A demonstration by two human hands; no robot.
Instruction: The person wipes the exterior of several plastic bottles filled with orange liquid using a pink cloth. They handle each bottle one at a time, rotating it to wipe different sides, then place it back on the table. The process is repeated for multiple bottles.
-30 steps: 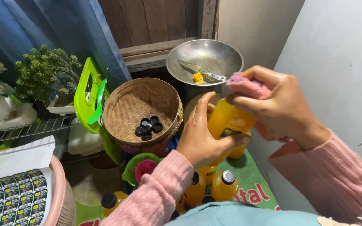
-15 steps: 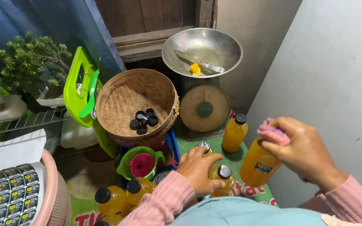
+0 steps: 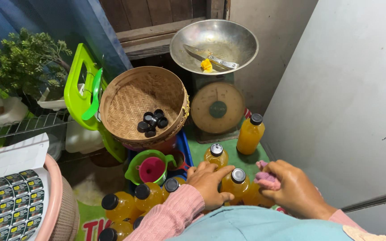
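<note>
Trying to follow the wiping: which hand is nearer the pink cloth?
Right. The right hand grips the pink cloth in its fingers; the left hand is apart from it, on the orange bottle between them.

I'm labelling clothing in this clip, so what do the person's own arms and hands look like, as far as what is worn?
Both arms wear pink ribbed knit sleeves reaching to the wrists. The left hand and right hand are bare: no gloves, rings or watch show. The right sleeve is mostly cut off by the picture's lower edge.
</note>
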